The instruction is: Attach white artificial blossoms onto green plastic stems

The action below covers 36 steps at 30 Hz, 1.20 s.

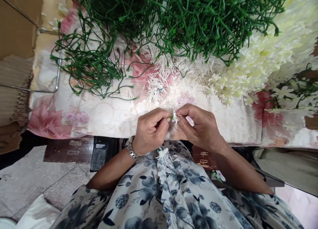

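Note:
Close together at the table's near edge, my two hands are both pinched. Between the thumb and forefinger of my left hand (152, 131) is a green stem tip, hidden mostly by the fingers, with a small white artificial flower (175, 117) at its end. My right hand (200, 124) pinches a thin white stamen that points into the flower. Beyond my hands lies a loose pile of similar white stamens (159, 85). Below them, another white flower (163, 153) shows against the patterned shirt.
A large heap of green plastic stems (198, 23) fills the far side, with a smaller tangle (91, 63) at left. Cream flower heads (248, 63) are piled at right, near finished-looking white flowers (285, 93). A metal wire frame (59, 73) stands left on the floral tablecloth (111, 114).

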{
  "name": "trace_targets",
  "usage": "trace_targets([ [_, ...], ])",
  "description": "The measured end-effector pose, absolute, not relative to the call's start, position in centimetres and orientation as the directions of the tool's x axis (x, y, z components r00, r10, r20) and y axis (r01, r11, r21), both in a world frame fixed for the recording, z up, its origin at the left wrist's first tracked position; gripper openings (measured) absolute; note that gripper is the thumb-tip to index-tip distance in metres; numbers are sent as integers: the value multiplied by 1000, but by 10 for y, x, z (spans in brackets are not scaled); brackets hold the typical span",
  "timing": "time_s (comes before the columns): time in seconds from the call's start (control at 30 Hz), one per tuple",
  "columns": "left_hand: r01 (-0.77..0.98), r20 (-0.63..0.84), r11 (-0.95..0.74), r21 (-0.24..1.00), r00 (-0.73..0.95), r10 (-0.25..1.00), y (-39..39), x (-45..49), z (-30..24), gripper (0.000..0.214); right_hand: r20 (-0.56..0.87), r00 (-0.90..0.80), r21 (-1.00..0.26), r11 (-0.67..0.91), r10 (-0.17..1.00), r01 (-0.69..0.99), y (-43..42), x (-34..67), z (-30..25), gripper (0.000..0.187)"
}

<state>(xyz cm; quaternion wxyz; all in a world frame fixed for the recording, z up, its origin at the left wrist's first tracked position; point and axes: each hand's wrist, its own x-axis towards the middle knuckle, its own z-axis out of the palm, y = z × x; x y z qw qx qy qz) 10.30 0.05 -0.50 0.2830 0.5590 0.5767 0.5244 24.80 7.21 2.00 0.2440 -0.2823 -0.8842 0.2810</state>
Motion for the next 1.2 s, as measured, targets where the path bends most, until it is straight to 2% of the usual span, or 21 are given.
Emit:
trace_targets([
  [0.4, 404, 338, -244, 882, -180, 924, 1, 102, -8, 10, 235, -713, -675, 639, 660, 370, 70, 249, 16, 8],
  [0.9, 408, 267, -159, 899, -222, 938, 3, 103, -7, 11, 225, -632, -731, 558, 741, 393, 65, 244, 8, 3],
  [1.07, 314, 174, -122, 942, -144, 974, 5, 100, -1, 12, 228, -691, -706, 605, 686, 367, 70, 253, 14, 5],
  [1.2, 374, 235, -181, 910, -103, 967, 6, 102, 8, 13, 282, -732, -635, 692, 620, 342, 74, 260, 27, 6],
])
